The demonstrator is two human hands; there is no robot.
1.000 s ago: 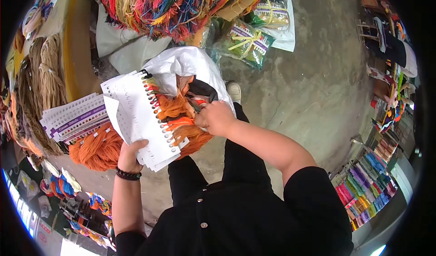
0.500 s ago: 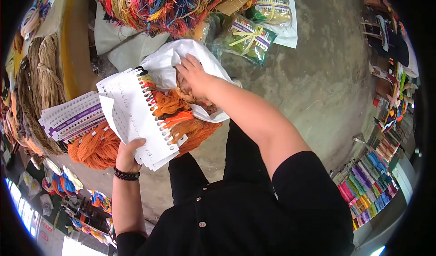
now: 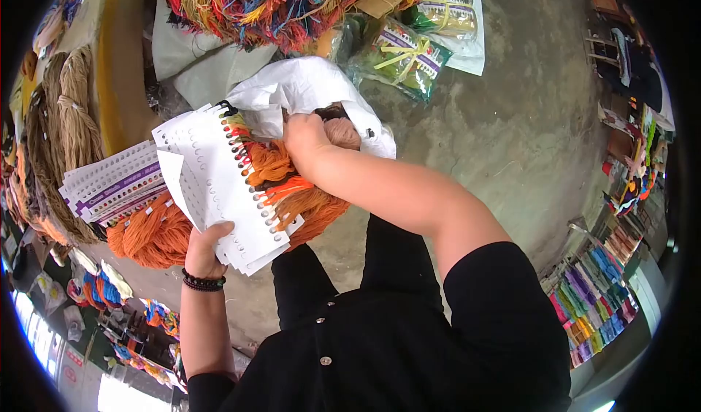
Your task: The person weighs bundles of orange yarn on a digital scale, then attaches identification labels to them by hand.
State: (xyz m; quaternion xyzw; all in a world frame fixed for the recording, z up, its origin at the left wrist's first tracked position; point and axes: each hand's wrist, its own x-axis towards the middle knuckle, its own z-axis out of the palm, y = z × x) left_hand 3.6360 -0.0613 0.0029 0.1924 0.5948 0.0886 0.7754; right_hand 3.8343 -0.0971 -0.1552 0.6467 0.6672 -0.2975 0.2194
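My left hand [image 3: 207,245] grips the thread cards [image 3: 219,178] by their lower edge. My right hand [image 3: 305,140] is closed on a peach skein [image 3: 345,132] at the mouth of the white bag [image 3: 307,87]; open floor [image 3: 496,134] beyond

This is a workshop or stockroom for embroidery thread. A tangled heap of multicoloured thread skeins [image 3: 270,6], tan twisted yarn hanks [image 3: 73,112] and orange yarn hanks [image 3: 150,233] crowd a bare grey concrete floor [image 3: 511,134]. With them are a stack of white punched cards with purple print [image 3: 109,185], a white hole-punched card looped with orange threads [image 3: 219,185], a peach thread skein [image 3: 342,131] in a white bag, clear packets of green floss [image 3: 398,58] and racks of colour-sorted skeins [image 3: 591,295].
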